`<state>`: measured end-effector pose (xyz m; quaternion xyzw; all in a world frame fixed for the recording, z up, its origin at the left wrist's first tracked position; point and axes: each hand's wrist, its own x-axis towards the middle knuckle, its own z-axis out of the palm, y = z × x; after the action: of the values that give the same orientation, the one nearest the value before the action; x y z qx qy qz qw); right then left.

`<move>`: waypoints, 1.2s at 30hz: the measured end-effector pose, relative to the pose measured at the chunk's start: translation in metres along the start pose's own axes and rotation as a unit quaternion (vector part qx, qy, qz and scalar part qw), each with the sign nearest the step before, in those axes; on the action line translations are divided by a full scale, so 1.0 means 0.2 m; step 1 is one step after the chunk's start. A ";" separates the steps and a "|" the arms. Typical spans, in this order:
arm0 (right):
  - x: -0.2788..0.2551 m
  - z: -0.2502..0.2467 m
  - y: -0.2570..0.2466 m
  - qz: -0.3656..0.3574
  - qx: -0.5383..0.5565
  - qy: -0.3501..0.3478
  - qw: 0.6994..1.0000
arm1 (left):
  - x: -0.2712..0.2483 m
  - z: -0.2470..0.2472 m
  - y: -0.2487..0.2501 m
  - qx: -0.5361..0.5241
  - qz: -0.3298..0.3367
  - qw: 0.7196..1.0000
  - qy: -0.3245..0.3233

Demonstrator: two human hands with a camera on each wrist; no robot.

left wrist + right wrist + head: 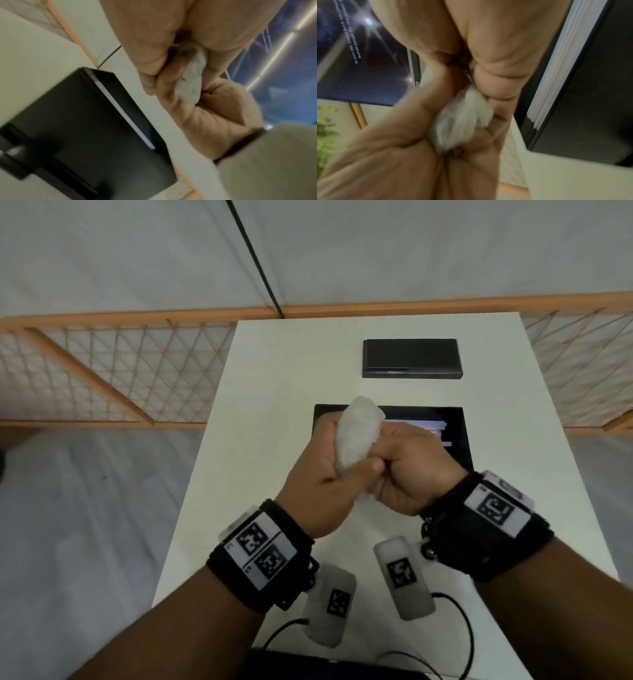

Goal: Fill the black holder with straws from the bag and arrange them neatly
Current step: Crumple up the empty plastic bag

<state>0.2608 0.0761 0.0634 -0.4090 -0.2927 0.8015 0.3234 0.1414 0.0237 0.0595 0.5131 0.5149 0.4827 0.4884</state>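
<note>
Head view: left hand and right hand both clench the crumpled bag above the holder; straws already lie inside. Judged emptied; set bag aside, then square the straws' ends

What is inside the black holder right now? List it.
The black holder holds a row of pale straws lying side by side. Both hands, left hand and right hand, crumpling the bag, cover its near left part.
</note>
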 end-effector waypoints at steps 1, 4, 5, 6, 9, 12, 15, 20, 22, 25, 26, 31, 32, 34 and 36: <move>-0.01 -0.02 -0.02 0.014 -0.048 0.003 0.999 | -0.01 0.00 0.00 0.054 0.000 0.999 0.010; -0.08 -0.07 -0.05 -0.085 -0.453 0.074 0.884 | -0.05 -0.03 0.01 0.251 -0.003 0.965 0.075; -0.11 -0.06 -0.04 -0.146 -0.533 0.109 0.826 | -0.05 -0.05 0.01 0.287 -0.010 0.954 0.086; -0.16 -0.03 -0.04 -0.200 -0.542 0.115 0.808 | -0.06 -0.06 0.02 0.309 -0.018 0.947 0.085; -0.20 0.09 0.05 -0.327 -0.569 0.067 0.751 | -0.11 -0.09 0.04 0.288 -0.016 0.955 0.067; -0.13 0.17 0.13 -0.290 -0.586 0.056 0.755 | -0.17 -0.17 0.01 0.209 0.004 0.976 0.061; -0.09 0.30 0.19 -0.129 -0.326 0.003 0.936 | -0.23 -0.30 -0.03 0.190 0.068 0.979 0.005; 0.00 0.61 0.41 0.102 -0.032 -0.004 0.994 | -0.33 -0.61 -0.09 0.258 0.081 0.960 -0.068; 0.06 0.73 0.51 0.162 0.037 0.035 0.985 | -0.38 -0.75 -0.13 0.260 0.043 0.960 -0.100; 0.14 0.87 0.63 0.195 -0.103 0.039 0.975 | -0.44 -0.98 -0.20 0.263 -0.021 0.956 -0.125; 0.16 0.90 0.66 0.171 -0.171 0.021 0.970 | -0.44 -1.05 -0.23 0.267 -0.048 0.955 -0.119; 0.17 1.01 0.80 -0.060 -0.512 -0.042 0.856 | -0.48 -1.29 -0.36 0.204 -0.128 0.965 -0.106; 0.18 1.02 0.84 -0.071 -0.502 -0.047 0.861 | -0.50 -1.30 -0.36 0.181 -0.126 0.968 -0.116; 0.20 1.04 0.91 -0.014 -0.345 -0.020 0.938 | -0.54 -1.31 -0.37 0.162 -0.123 0.971 -0.123; 0.23 1.04 0.95 0.089 -0.186 0.004 0.978 | -0.57 -1.32 -0.39 0.184 -0.112 0.968 -0.131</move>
<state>0.0116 -0.0499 0.0050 -0.4893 -0.3984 0.7569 0.1701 -0.1262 -0.0898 -0.0034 0.5917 0.5810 0.2502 0.4998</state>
